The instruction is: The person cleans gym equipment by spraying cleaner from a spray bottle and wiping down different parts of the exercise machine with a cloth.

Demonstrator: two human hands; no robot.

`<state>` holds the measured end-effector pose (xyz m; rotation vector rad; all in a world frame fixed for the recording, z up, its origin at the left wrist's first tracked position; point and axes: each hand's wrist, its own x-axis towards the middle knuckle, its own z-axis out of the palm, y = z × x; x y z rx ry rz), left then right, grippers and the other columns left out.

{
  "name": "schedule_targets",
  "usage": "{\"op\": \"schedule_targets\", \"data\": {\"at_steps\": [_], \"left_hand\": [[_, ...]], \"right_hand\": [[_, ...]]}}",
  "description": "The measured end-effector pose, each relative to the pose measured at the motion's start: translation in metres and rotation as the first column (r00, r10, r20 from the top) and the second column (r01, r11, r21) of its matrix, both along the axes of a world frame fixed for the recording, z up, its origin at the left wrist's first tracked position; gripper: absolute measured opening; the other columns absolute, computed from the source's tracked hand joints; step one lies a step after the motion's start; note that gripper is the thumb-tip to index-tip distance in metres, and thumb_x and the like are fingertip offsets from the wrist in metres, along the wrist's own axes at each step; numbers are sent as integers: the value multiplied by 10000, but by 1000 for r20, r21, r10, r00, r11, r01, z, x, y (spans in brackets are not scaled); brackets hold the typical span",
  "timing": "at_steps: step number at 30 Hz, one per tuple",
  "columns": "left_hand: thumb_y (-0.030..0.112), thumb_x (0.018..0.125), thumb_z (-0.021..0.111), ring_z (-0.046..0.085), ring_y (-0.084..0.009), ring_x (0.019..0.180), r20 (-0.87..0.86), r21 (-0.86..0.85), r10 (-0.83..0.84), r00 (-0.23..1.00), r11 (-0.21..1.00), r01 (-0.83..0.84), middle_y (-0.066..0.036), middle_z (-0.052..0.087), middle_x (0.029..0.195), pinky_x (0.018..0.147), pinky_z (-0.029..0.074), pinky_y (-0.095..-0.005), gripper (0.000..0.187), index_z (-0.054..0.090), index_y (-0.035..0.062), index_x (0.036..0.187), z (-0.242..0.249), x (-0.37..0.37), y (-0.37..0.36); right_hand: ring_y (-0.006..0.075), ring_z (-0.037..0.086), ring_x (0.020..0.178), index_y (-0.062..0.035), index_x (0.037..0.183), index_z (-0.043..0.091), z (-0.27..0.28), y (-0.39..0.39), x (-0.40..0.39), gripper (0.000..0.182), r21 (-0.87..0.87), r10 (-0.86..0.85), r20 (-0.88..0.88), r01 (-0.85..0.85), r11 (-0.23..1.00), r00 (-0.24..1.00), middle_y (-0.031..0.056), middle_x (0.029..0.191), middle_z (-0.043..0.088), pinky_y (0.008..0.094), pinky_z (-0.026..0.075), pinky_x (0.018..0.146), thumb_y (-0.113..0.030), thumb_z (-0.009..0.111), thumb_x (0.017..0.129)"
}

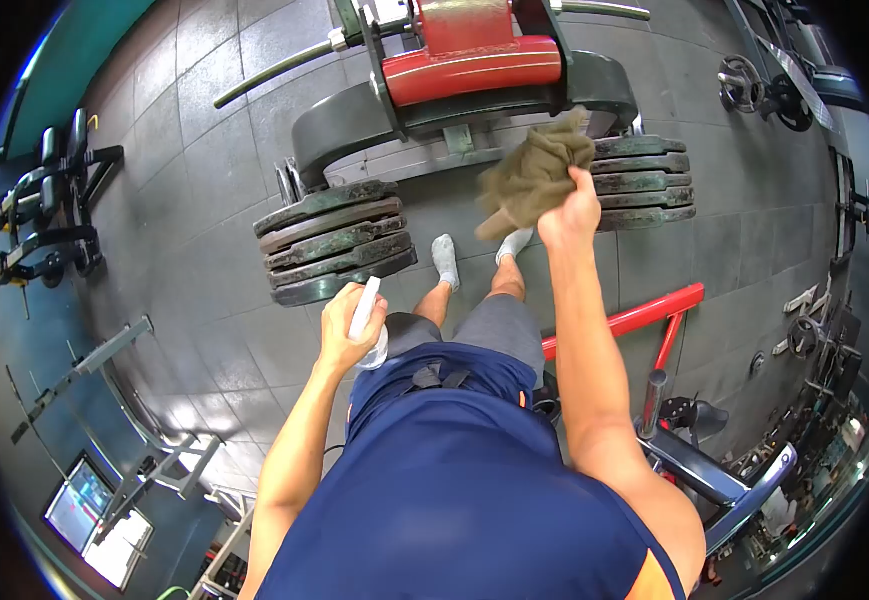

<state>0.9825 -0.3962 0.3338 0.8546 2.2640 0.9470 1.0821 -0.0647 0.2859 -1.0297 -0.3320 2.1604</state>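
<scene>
My left hand [341,328] is wrapped round a spray bottle [376,353] with a white trigger head and a clear body, held low in front of my left hip. Bunched in my right hand [571,212] is an olive-brown cloth [537,176], its edges blurred and hanging loose. The cloth is held out ahead of me and overlaps the machine's black curved part [605,85] in this view. Ahead stands the weight machine with a red cylinder [475,72] across its front. Stacked weight plates [337,243] sit on its left, and more plates [647,183] on its right, beside my right hand.
A red metal frame [655,308] lies to my right, near a blue-and-chrome bench part [705,470]. Grey tiles make up the floor [205,300]. Other gym equipment [45,215] stands at the left, and a rack with a plate [745,85] at the far right.
</scene>
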Motion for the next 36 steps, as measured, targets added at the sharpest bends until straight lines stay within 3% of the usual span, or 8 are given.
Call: {"op": "schedule_targets", "data": {"at_steps": [7,10,13,21,23,27,33,36], "left_hand": [[115,857,680,575,-284,636,-19,-15,-92,996,996,92,-129,579,734,623,463,-373,123,660,-7,857,9,0,17],[120,869,677,567,-278,638,-23,-59,-118,993,991,116,-127,570,731,627,456,-370,121,655,1,859,16,7,26],[128,876,681,564,-263,632,-26,-70,-133,991,989,131,-122,566,726,624,453,-366,129,652,3,859,13,14,25],[134,854,688,613,-323,662,24,-189,-181,983,965,182,-149,615,757,632,482,-399,139,667,-2,840,12,22,31],[126,860,683,611,-304,658,30,-207,-161,986,964,164,-143,604,747,631,478,-386,133,668,-5,842,14,18,36],[103,861,679,593,-272,634,44,-199,-73,996,977,81,-135,588,732,622,468,-370,107,670,-3,843,24,13,35],[93,853,679,566,-259,624,23,-192,-129,991,973,131,-123,566,706,621,463,-361,98,663,-1,833,19,9,27],[110,862,688,571,-239,619,29,-208,-91,995,973,96,-115,577,712,620,463,-358,109,666,8,832,24,6,20]], "right_hand": [[267,669,1043,-39,1194,626,10,-12,4,345,-93,94,-333,-131,987,938,136,1169,678,400,550,918,-262,669,934],[307,665,1064,10,1224,598,-49,9,-74,431,121,-167,106,154,981,980,183,1195,667,411,540,917,-291,691,929],[407,651,1075,63,1269,541,-107,8,-126,657,507,-462,560,157,847,688,275,1181,653,479,507,937,-419,742,869],[447,579,1153,-48,1464,192,-20,6,-142,1063,-226,216,790,-56,973,574,272,1355,399,522,509,982,-417,859,723],[437,579,1161,-61,1548,68,-33,22,-132,1205,-6,30,848,-47,999,528,250,1384,380,524,514,982,-408,867,715],[435,565,1204,-65,1577,-2,-21,17,-160,1301,-223,152,815,61,973,560,216,1404,396,528,513,987,-445,876,697],[437,446,1340,-38,1570,-77,2,-54,-169,1399,-329,412,695,-249,911,589,311,1495,293,503,430,1105,-435,897,648],[407,501,1291,-100,1589,-31,-16,-16,-155,1421,-91,126,863,-94,991,489,220,1536,282,529,494,1011,-370,937,585]]}}
